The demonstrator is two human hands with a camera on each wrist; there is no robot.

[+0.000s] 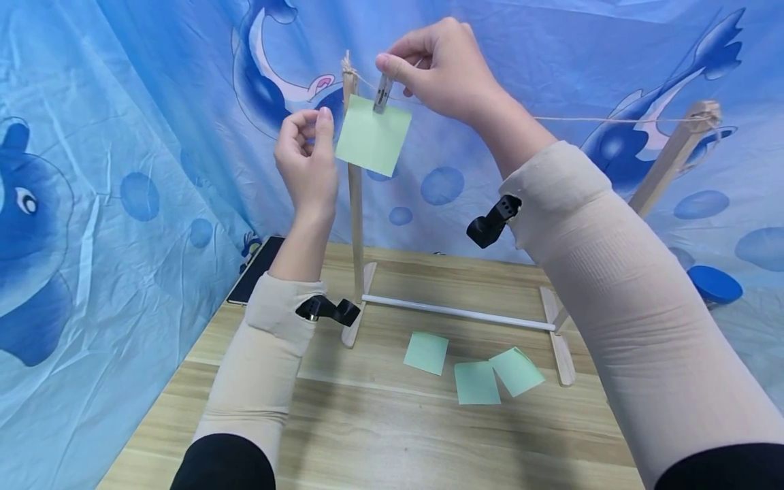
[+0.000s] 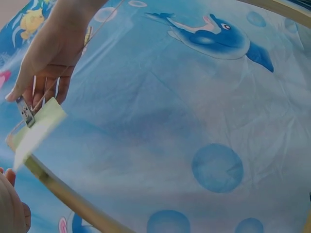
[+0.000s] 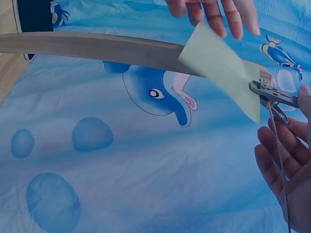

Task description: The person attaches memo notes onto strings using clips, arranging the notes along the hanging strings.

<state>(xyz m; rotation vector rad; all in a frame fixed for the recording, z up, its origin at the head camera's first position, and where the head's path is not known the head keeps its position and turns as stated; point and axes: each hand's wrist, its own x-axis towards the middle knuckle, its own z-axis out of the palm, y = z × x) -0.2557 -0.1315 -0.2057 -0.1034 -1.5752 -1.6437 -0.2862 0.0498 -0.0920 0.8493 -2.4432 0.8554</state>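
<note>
A pale green sticky note [image 1: 373,136] hangs at the string beside the top of the left wooden post [image 1: 356,224]. Gripping its top edge is a grey clothespin [image 1: 382,94], also seen in the right wrist view as a clothespin [image 3: 274,93] with the string [image 3: 281,170] running by its jaws. My right hand [image 1: 450,68] pinches the clothespin's handles between thumb and fingers. At the note's left edge is my left hand [image 1: 309,156], fingers loosely bent and thumb up. In the right wrist view, the left fingertips [image 3: 218,19] are right at the note's corner, without a grip.
Several green notes [image 1: 426,353] lie on the wooden table [image 1: 367,422]. A white rod [image 1: 459,312] joins the stand's feet, and the string runs to the right post [image 1: 667,160]. A dark flat object [image 1: 257,272] lies at the left; a blue round object [image 1: 714,284] is at the right.
</note>
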